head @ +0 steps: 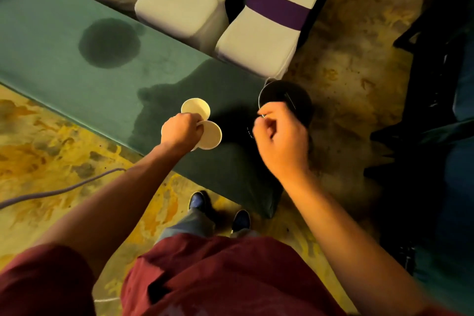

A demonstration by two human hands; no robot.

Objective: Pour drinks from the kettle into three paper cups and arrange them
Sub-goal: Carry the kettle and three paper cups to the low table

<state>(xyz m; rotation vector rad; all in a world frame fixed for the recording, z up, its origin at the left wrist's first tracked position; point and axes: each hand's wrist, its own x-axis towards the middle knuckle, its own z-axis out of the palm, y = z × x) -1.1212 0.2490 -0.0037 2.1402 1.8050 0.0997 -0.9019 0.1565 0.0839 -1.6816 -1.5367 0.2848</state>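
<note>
Cups (202, 123): paper, light, thin-walled, so prob. easy to crush or tip. They sit clustered, touching, near the desk's (77, 59) end. Two mouths show clearly; a third is likely under the hand, not confirmed. Contents can't be read from above.

Left hand (180, 131): grip closed over the cluster, fingers on the rims, pinching from the top. Better hold, in my judgement, is round the wall below the rim, one cup at a time, w/ light pressure.

Kettle (286, 102): dark, round, at the desk's end corner, partly over the edge from this view. Prob. heavy if full, and stiff. Take it by the handle only.

Right hand (280, 141): fist curled shut just above the kettle, thin wire-like handle seeming to run through the fingers. Blurred; firm hold can't be confirmed.

Edges: cups are close to the near edge and the end edge. Wet-looking dark patches on the cloth (110, 43), so poss. slippery footing for cups. Open room lies leftward along the desk; chairs (179, 7) crowd the far side.
</note>
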